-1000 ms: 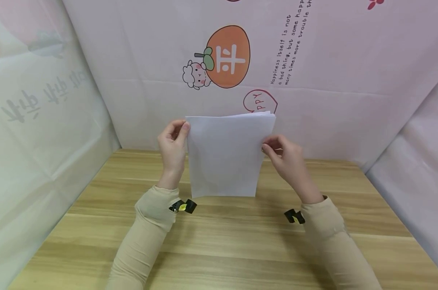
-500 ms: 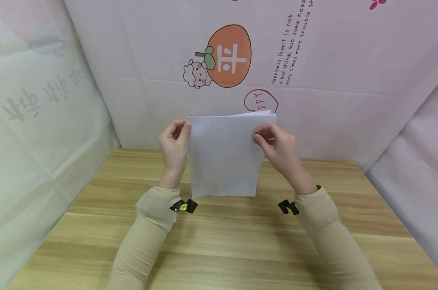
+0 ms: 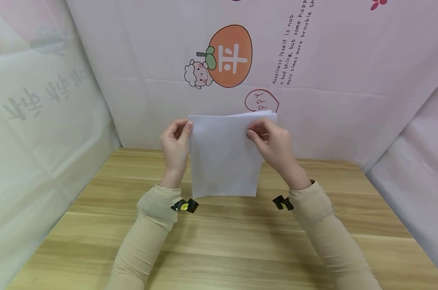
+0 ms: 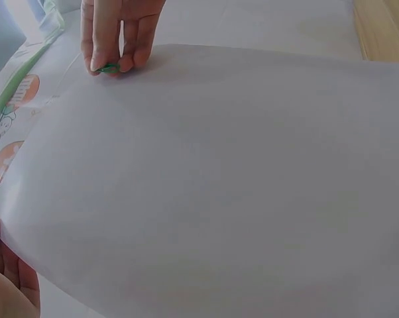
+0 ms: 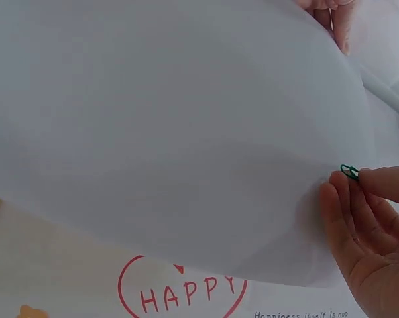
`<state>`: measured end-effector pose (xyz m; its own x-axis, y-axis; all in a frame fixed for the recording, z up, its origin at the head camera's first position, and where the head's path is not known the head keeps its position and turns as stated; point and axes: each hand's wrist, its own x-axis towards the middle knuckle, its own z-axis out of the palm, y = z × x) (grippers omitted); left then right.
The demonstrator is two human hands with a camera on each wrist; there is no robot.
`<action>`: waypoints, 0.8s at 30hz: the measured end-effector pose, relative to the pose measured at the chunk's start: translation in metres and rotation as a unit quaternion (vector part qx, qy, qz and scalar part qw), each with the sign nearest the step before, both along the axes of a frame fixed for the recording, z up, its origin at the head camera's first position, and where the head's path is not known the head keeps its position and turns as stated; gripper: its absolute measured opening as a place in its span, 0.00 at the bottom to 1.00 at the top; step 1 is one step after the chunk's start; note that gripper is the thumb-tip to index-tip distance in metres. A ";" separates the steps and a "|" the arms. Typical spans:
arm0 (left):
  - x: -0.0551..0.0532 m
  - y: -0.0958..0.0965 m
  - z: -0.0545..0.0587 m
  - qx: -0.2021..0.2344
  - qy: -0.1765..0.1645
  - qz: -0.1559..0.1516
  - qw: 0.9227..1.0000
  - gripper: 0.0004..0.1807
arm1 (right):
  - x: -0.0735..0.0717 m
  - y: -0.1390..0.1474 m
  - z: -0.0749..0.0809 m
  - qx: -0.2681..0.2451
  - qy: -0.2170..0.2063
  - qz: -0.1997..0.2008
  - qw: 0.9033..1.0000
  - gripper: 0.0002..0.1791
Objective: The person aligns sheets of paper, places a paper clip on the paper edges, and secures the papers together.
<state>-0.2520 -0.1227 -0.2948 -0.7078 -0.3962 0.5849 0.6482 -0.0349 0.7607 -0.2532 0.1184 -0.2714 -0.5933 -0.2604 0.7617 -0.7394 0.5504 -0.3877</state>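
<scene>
White paper sheets (image 3: 222,161) stand upright above the table, their top right corners slightly fanned. My left hand (image 3: 176,141) pinches the sheets' upper left edge between thumb and fingers. My right hand (image 3: 271,143) is in front of the sheets near the upper right, its fingertips close to the paper. Between its thumb and forefinger it pinches a small green paper clip (image 5: 348,171), which also shows in the left wrist view as a bit of green wire (image 4: 110,68). The clip overlaps the paper there.
A wooden table (image 3: 219,241) lies under the hands. Behind it hangs a white printed cloth (image 3: 150,60) with an orange fruit drawing and lettering. Pale cloth also hangs at the left and right sides. Each wrist wears a small black camera.
My right hand has moved left and slightly up, from the sheets' right edge to over their upper right front. My left hand and the sheets have stayed almost still.
</scene>
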 end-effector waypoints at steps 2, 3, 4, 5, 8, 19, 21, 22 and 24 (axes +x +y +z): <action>0.000 0.000 0.000 -0.001 0.002 0.003 1.000 0.12 | 0.000 -0.001 0.001 -0.003 -0.002 0.003 1.000 0.07; 0.000 0.000 0.000 -0.002 0.003 0.004 1.000 0.12 | 0.000 -0.002 0.002 -0.004 -0.003 0.004 1.000 0.07; 0.000 0.000 0.000 -0.003 0.004 0.005 1.000 0.12 | 0.000 -0.003 0.002 -0.005 -0.003 0.006 1.000 0.07; 0.000 0.000 0.000 -0.003 0.006 0.007 1.000 0.13 | 0.000 -0.004 0.003 -0.007 -0.003 0.009 1.000 0.07; 0.000 0.000 0.000 -0.005 0.011 0.008 1.000 0.12 | 0.001 -0.007 0.006 -0.008 0.002 0.014 1.000 0.07; 0.001 0.001 0.000 -0.011 0.006 0.010 1.000 0.11 | 0.002 -0.019 0.017 -0.001 0.009 0.020 1.000 0.08; 0.002 0.002 0.001 -0.012 0.004 0.011 1.000 0.11 | 0.002 -0.020 0.019 0.001 0.007 0.017 1.000 0.08; 0.002 0.002 0.001 -0.012 0.005 0.011 1.000 0.11 | 0.002 -0.021 0.019 0.002 0.006 0.016 1.000 0.08; 0.002 0.002 0.001 -0.011 0.004 0.011 1.000 0.12 | 0.002 -0.023 0.021 0.002 0.005 0.015 1.000 0.08</action>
<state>-0.2502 -0.1204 -0.2938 -0.6939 -0.3985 0.5997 0.6550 -0.0034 0.7556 -0.2516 0.0959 -0.2508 -0.5776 -0.2812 0.7663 -0.7594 0.5295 -0.3781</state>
